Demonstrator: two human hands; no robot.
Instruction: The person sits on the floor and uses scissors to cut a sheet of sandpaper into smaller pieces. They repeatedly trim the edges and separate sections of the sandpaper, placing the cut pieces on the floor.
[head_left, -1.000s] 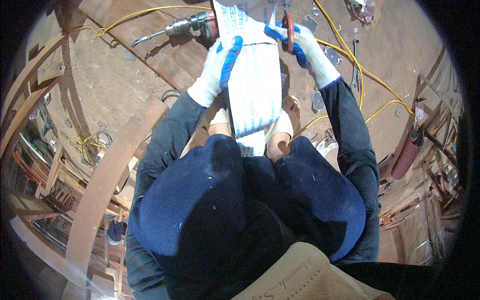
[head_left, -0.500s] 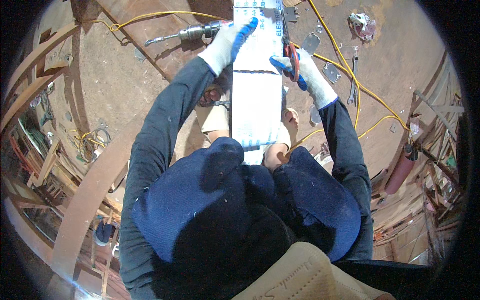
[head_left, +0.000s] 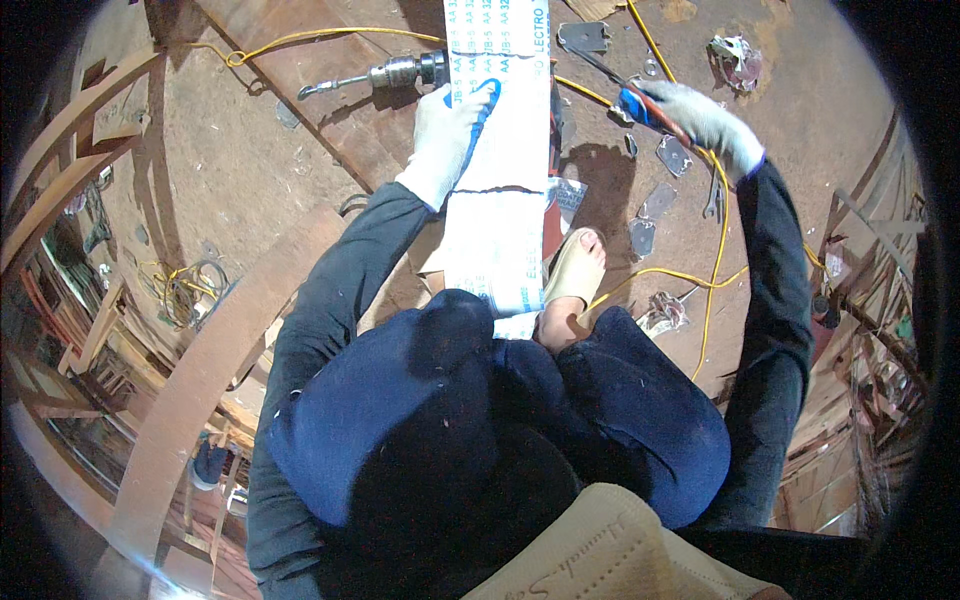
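A long white strip with blue print (head_left: 500,140), like sandpaper backing, runs from the top edge down between my feet. A dark crease or cut line crosses it. My left hand (head_left: 448,135), in a white glove with blue-coated fingers, grips the strip's left edge, thumb on top. Off to the strip's right, my gloved right hand (head_left: 705,122) is closed on scissors (head_left: 603,70) with red handles. Their dark blades point up and left, apart from the strip. Beside my left hand lies a power drill (head_left: 392,74) with a bit, its body partly hidden by the strip.
A yellow cord (head_left: 722,235) winds over the brown floor, past a wrench (head_left: 712,195) and several grey metal plates (head_left: 673,156). Crumpled scrap (head_left: 735,62) lies at the far right. Curved brown metal bars (head_left: 190,400) stand at left. My sandalled right foot (head_left: 575,270) is by the strip.
My right hand has swung away from the strip to the right with the scissors. My left hand has slid slightly nearer and left, and the strip has shifted left.
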